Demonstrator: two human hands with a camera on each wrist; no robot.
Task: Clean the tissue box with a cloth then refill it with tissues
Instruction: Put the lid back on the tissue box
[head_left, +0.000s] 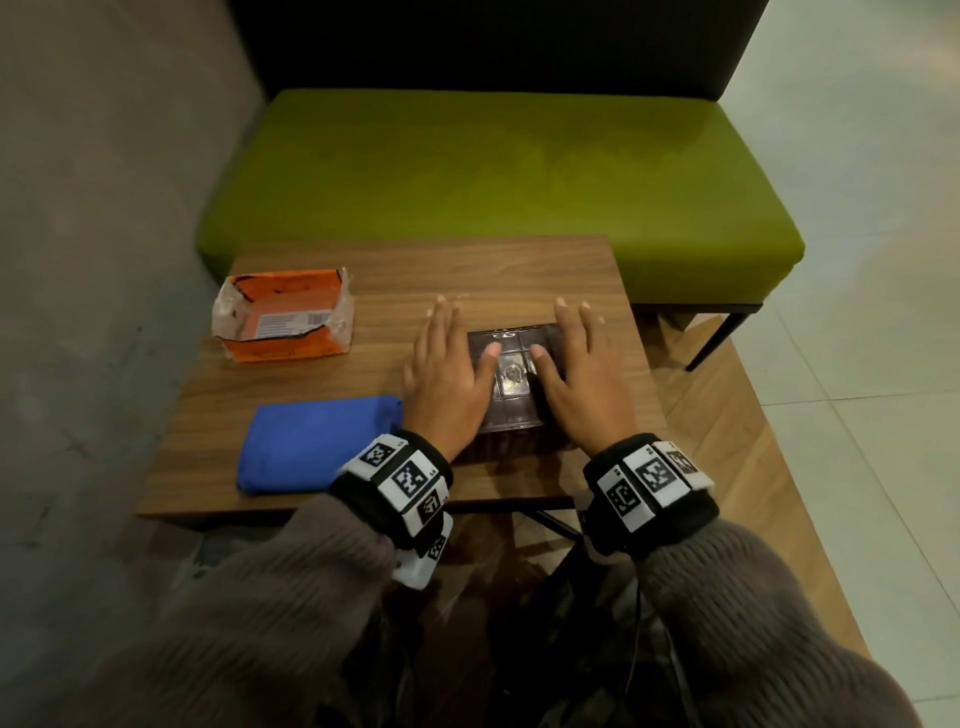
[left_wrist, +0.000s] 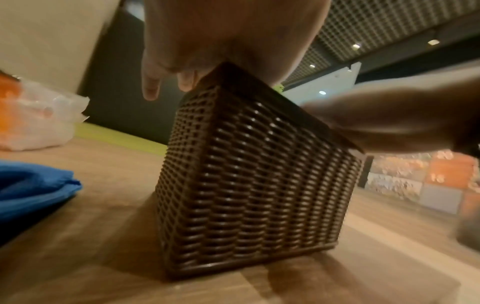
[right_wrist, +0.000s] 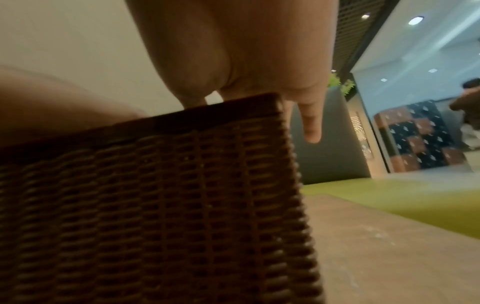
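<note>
Two hands are laid flat on one small brown box, and everything else sits off to the left of them. Farthest left, toward the back corner of the wooden tabletop (head_left: 519, 270), lies an orange pack of tissues (head_left: 284, 314) in crinkled clear wrap, its end torn open. Nearer the front edge, also on the left, is a folded blue cloth (head_left: 311, 441), its right end close beside the left wrist.

Next comes the left hand (head_left: 449, 376), palm down on the left part of the lid, fingers straight and a little spread, reaching past the far edge, the thumb angled in across the lid. It grips nothing; in the left wrist view the palm rests on the top corner while two fingertips hang free beyond it.

Between the hands is the tissue box (head_left: 511, 384), a dark brown woven-pattern cube with a glossy panelled lid, standing upright on the tabletop near the middle of the front half, well apart from the tissue pack. Only the middle strip of its lid shows.

On the right, the right hand (head_left: 579, 374) mirrors the other: flat, fingers extended, thumb pointing in over the lid, holding nothing. Both wrists wear black bands with black-and-white markers, over fuzzy grey-brown sleeves.

Behind the tabletop stands a green cushioned bench (head_left: 519, 171) with a dark back, and pale floor tiles spread off to the right.
</note>
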